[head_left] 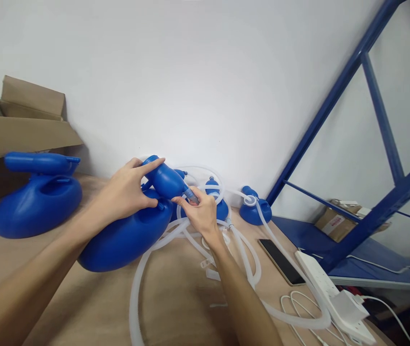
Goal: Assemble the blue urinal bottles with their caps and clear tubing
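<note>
A blue plastic urinal bottle (125, 242) is held tilted above the table, its bulb-shaped blue head (167, 181) pointing down and to the right. My left hand (125, 185) grips the head and the bottle's neck, with the index finger along the top and the thumb underneath. At the narrow end of the head, my right hand (204, 211) is closed around the end of a clear tube (191, 194) on the spout. How far the tube sits on the spout is hidden by my fingers.
Another blue bottle (39, 206) stands left, before a cardboard box (20, 134). Behind my hands, more blue bottles (255, 211) stand among coiled white tubing (138, 288). Rightward lie a phone (281, 262), a power strip (320, 278) and cables; a blue metal rack (320, 101) rises beyond.
</note>
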A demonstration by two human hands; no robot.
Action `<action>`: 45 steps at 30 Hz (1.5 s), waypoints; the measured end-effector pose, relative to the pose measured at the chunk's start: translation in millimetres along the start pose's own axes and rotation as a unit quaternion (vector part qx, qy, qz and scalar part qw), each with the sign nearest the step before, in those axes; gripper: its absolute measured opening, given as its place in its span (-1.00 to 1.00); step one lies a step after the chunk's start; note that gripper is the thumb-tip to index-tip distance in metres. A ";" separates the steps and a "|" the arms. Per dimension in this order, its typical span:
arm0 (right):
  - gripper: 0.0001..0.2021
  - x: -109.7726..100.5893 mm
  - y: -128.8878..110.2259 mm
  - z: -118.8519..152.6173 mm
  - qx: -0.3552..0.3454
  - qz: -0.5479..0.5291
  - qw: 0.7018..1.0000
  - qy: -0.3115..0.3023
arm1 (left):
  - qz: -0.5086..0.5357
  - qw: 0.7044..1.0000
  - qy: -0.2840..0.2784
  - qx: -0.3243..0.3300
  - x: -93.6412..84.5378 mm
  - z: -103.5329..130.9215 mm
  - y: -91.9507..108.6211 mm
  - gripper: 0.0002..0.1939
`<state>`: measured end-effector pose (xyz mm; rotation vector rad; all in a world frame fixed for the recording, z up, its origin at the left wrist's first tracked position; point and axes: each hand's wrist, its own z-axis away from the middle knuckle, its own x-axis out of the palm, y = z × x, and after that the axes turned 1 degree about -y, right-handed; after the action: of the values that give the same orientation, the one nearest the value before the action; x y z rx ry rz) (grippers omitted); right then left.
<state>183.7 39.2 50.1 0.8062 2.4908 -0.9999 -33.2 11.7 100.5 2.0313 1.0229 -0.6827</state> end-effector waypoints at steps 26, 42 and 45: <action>-0.43 5.1 27.2 3.4 0.041 0.275 0.883 -0.378 | -0.134 0.947 -0.140 -0.255 -74.6 -3.7 -173.8 0.22; -0.38 53.3 69.5 34.3 0.018 0.348 0.903 -0.253 | -0.102 0.971 -0.009 -0.214 -36.5 5.5 -198.2 0.03; -0.33 56.6 77.2 34.2 0.036 0.352 0.907 -0.227 | -0.089 0.972 0.007 -0.216 -28.1 11.5 -201.1 -0.04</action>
<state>190.2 81.9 -41.9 1.2071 1.5814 -0.8723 -217.4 70.9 37.6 1.5818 1.2510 -0.4847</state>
